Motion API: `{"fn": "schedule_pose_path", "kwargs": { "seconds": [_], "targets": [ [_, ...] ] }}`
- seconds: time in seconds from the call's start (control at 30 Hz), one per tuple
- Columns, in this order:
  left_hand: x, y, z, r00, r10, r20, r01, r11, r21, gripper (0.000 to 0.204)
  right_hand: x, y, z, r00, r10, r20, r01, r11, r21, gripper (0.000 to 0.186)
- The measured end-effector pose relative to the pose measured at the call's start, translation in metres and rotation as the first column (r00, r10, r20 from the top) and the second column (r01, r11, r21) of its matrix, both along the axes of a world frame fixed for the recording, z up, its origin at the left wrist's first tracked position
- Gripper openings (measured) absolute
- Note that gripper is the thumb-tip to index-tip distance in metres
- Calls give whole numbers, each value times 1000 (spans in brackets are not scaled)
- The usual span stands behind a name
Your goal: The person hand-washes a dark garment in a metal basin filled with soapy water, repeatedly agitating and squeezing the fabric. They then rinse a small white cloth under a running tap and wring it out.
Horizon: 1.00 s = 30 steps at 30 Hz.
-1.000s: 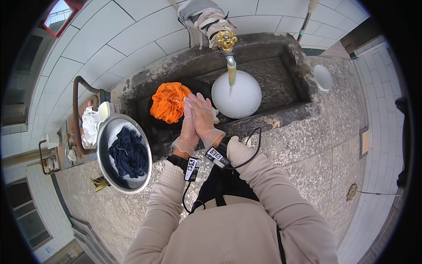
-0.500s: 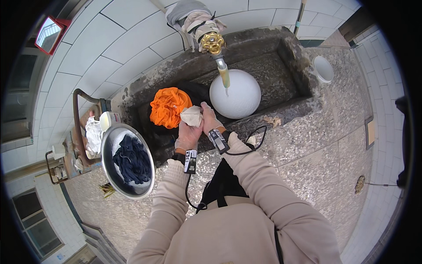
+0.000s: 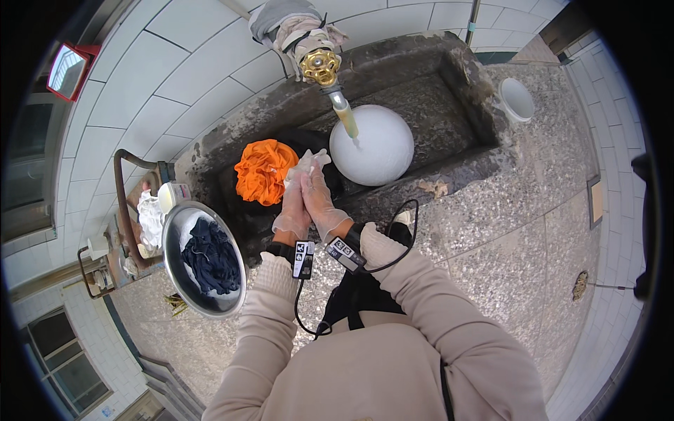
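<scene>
An off-white cloth (image 3: 307,164) is pressed between my palms over the front of a dark stone sink (image 3: 393,67). My left hand (image 3: 292,210) closes on it from the left, my right hand (image 3: 319,202) from the right. Thin clear gloves cover both. Just left of the cloth sits a bunched orange cloth (image 3: 265,172). On the right stands a round white basin (image 3: 373,145), its contents hard to make out. A tap with a brass wheel handle (image 3: 320,67) reaches over the basin, a thin stream of water at its spout. Dark fabric (image 3: 302,139) lies behind the cloth.
Left of the sink, a metal basin (image 3: 243,284) holds dark blue cloth (image 3: 212,259) and suds. Beside it are a pale tub (image 3: 172,196), white fabric (image 3: 149,221) and a rusty bent pipe (image 3: 121,203). A white bucket (image 3: 517,100) stands beyond the sink's right end.
My hands have gone from cupping the balled cloth to lying nearly palm to palm, fingers pointing away, with the cloth flattened between them. The view has shifted slightly.
</scene>
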<state>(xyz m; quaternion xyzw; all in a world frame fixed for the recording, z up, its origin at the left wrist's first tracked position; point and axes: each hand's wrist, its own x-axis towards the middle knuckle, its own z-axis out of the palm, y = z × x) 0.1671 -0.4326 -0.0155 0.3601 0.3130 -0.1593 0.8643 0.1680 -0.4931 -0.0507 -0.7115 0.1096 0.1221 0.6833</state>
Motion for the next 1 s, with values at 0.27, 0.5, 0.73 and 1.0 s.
{"fn": "schedule_pose_path", "kwargs": {
  "seconds": [0.27,0.5,0.73,1.0],
  "targets": [
    [4,10,-1,991,104,-86,-120,971,-208,31,47,-25,-30,995,99,-23,-97,992,78,60],
    [4,4,8,979,183,89,-147,938,-314,41,12,-23,-12,965,122,231,-140,988,64,80],
    [-5,4,8,939,15,344,-11,1000,-15,36,15,-37,-4,848,224,480,-186,975,-125,67],
    [-4,7,-4,887,-58,458,-72,963,261,34,4,-54,8,851,138,506,-204,976,77,19]
  ]
}}
